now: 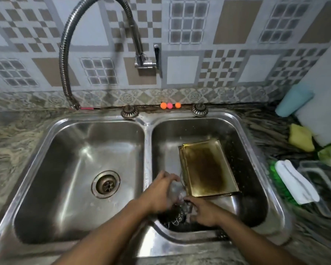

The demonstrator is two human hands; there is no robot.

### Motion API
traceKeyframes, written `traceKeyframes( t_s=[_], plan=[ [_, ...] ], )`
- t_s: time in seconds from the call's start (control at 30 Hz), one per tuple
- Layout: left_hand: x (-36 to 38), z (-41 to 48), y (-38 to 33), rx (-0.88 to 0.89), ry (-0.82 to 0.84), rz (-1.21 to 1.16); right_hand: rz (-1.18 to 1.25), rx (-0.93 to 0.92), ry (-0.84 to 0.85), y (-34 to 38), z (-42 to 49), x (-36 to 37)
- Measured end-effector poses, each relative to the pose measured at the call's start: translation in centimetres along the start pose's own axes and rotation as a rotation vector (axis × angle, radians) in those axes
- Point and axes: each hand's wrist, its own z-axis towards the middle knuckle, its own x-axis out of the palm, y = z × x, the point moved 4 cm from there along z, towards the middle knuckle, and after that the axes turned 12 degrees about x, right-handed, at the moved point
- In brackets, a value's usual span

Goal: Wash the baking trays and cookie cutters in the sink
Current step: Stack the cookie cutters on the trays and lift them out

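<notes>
Gold-coloured baking trays (pixel 206 167), stacked and browned in the middle, lie in the right basin of a steel double sink (pixel 147 123). Both my hands reach into that basin's near left corner. My left hand (pixel 161 194) is curled over a small blurred metal piece, apparently a cookie cutter (pixel 181 197). My right hand (pixel 203 213) pinches the same piece from the right. Below them several wire-like cookie cutters (pixel 177 217) lie on the dark basin floor. The motion blur hides the exact shape of the held piece.
A flexible hose tap (pixel 69 54) arches from the wall, its spout end at the counter's back left. The left basin holds only its drain (pixel 105 184). On the right counter are a yellow sponge (pixel 301 137), a white cloth (pixel 294 181), a clear container (pixel 325 188) and a blue bottle (pixel 292 101).
</notes>
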Motion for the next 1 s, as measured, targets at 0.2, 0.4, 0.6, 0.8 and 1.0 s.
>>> traceKeyframes(
  t_s=[0.2,0.4,0.6,0.8,1.0],
  plan=[
    [7.5,2.5,2.4,-0.35,0.321,0.076,-0.026,0.077,0.072,1.7,-0.7,-0.5],
    [9.9,3.6,4.4,-0.498,0.437,0.064,0.139,0.173,0.156,1.4,0.5,0.1],
    [10.5,3.6,5.1,-0.516,0.3,-0.018,0.304,0.241,0.143,0.5,1.4,0.0],
    [9.1,3.1,4.1,-0.484,0.234,-0.03,0.376,0.157,0.072,1.3,0.2,-1.0],
    [3.9,3.9,1.2,-0.373,0.112,-0.064,0.395,0.016,-0.042,4.7,-3.6,-5.5]
  ],
)
